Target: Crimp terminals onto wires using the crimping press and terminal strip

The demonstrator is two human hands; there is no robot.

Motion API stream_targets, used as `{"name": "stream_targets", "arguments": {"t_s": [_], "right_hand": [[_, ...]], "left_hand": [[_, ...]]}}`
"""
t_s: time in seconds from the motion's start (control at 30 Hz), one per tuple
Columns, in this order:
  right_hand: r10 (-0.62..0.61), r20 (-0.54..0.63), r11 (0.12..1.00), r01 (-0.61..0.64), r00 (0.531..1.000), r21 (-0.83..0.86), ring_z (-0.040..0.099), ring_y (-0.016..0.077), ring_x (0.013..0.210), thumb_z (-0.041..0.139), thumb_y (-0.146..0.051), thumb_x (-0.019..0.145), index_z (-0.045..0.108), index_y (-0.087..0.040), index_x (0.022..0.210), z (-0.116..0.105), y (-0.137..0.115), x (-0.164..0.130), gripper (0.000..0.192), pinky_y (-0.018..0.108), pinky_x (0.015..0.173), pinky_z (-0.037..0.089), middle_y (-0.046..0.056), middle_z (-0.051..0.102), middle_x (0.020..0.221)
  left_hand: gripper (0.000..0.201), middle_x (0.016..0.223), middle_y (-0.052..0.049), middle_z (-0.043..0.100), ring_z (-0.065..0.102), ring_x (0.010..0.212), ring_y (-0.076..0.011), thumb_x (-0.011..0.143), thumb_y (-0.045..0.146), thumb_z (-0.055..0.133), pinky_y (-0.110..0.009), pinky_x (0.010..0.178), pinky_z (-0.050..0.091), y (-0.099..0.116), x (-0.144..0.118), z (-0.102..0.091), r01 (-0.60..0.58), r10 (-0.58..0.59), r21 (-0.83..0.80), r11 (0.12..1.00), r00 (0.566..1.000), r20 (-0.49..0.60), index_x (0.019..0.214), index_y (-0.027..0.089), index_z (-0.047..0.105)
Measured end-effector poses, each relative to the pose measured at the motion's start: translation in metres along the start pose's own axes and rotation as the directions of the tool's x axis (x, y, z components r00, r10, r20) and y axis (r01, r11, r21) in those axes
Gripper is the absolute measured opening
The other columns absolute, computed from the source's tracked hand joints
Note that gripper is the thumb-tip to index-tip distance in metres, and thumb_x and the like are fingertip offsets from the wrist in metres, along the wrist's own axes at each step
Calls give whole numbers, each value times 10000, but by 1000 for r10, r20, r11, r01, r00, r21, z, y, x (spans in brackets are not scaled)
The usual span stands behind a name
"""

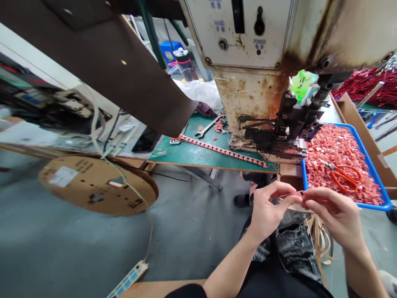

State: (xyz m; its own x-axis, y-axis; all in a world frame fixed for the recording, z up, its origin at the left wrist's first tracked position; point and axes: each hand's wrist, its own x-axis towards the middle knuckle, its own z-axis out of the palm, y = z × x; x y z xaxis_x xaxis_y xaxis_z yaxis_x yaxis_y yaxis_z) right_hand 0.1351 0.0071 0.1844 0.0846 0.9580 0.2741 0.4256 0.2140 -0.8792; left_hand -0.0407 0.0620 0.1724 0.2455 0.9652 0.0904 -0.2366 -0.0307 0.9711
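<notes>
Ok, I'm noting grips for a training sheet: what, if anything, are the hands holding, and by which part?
The left hand and right hand pinch a small pinkish piece between their fingertips; which part each grips is too small to tell.

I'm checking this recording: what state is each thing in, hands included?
Left grip: pinching a small pink piece
Right grip: pinched at the same piece
Tray: heaped with loose pink pieces
Scissors: lying on that heap
Pink strip: stretched along the table
Wrench: lying flat
Bottle: lid on
Reel: tilted, below the table's edge
Power strip: corded; switches unclear
Machine: rust-stained; cannot tell whether on
</notes>
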Motion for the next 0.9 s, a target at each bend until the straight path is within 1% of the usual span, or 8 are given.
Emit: {"name": "stream_targets", "arguments": {"t_s": [0.1,0.23,0.33,0.43,0.6,0.7,0.8,0.9], "right_hand": [[126,-48,958,-109,991,264,704,152,614,709,-339,939,754,-213,946,31,2,-1,134,251,579,603,36,757,795],[179,-12,924,-164,984,345,689,152,605,742,-358,910,758,-211,944,40,7,3,151,249,569,597,26,735,757],[162,12,938,-158,987,307,664,138,568,718,-365,926,744,-206,904,38,8,3,163,228,537,571,18,714,721],[142,55,973,-150,988,175,643,132,556,676,-363,952,729,-208,901,34,8,3,171,221,529,548,20,706,726],[124,90,991,-127,988,34,629,142,580,639,-362,967,715,-207,884,28,5,6,191,227,529,530,36,702,738],[167,88,974,-178,982,136,632,134,564,653,-360,964,726,-212,885,29,7,9,183,215,519,541,21,697,703],[210,-7,927,-197,978,321,704,154,615,727,-344,920,749,-228,950,35,14,9,122,243,588,611,21,755,768],[246,-111,897,-183,963,403,753,188,684,800,-310,857,761,-237,992,45,19,5,159,294,656,655,38,796,865]], "left_hand": [[269,794,-43,785,748,720,-175,806,444,837,-245,711,605,2,-2,-4,-58,59,97,994,998,-5,826,185,767],[173,834,-55,788,740,740,-177,892,351,754,-248,702,590,4,-1,-13,-44,38,137,990,998,51,860,184,784],[135,812,-53,780,728,722,-181,902,289,718,-260,697,578,4,0,-15,0,-11,177,984,998,62,852,181,782],[141,773,-45,770,707,683,-183,897,256,696,-273,677,557,4,1,-14,31,-55,283,959,995,79,801,188,773],[166,723,-31,763,669,659,-180,880,221,679,-274,628,499,9,9,-17,-41,-23,431,901,989,143,738,209,765],[173,671,-27,737,629,605,-163,864,240,684,-257,566,463,12,20,-19,-21,-57,398,917,981,185,711,198,753],[193,626,-25,696,605,575,-153,868,275,681,-250,555,467,12,29,-16,48,-98,298,953,983,155,710,181,739],[196,665,-36,703,632,622,-158,882,297,682,-256,616,505,8,31,-11,67,-92,207,976,989,118,742,171,733]]}}
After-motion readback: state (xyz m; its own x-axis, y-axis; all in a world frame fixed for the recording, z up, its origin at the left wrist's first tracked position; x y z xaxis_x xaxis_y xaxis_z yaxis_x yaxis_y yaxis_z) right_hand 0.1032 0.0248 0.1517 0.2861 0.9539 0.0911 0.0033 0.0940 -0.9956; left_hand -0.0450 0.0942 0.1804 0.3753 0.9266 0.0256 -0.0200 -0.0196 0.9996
